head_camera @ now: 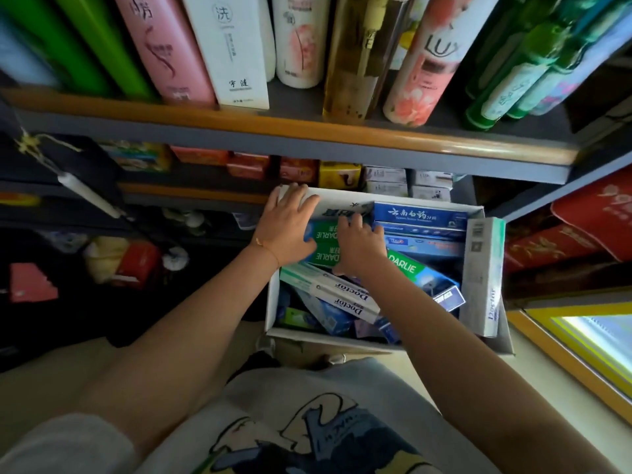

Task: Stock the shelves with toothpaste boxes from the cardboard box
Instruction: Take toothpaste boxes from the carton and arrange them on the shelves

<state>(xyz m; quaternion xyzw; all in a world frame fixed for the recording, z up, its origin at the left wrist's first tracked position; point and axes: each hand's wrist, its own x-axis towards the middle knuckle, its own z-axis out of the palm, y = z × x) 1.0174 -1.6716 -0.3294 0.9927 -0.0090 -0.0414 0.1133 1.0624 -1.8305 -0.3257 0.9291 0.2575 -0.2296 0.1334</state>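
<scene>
A: Going by the head view, how far along is the stocking?

B: Early, I'd judge. The cardboard box [492, 343] is sitting on the floor below the shelves, and it is holding a loose heap of toothpaste boxes. No box is travelling toward a shelf right now.

A: What are the hands doing?

B: Both are reaching into the far left corner of the carton. The left hand [285, 225] is lying with fingers spread and straight, fingertips touching the carton's far rim and its palm over the green Darlie boxes [323, 246]; it is pressing rather than clasping. The right hand [359, 246] is curling its fingers over the far edge of those same green boxes, so I'd say it is taking hold of them.

A: Any writing you can make out?

B: "DARLIE" is showing upside down on the two green boxes and right way up on a third green-and-blue Darlie box [415, 271]. "Doctor" is reading on the white Doctor boxes [345, 295], and faintly on a tall white box [484, 278] leaning against the right wall. A blue box [420, 213] is carrying Chinese characters. On the upper shelf [307, 131], one pink bottle [422, 63] is reading "LUX".

A: And what is left?

B: Nearly everything, it seems; which shelf is taking the toothpaste, I cannot tell.
</scene>
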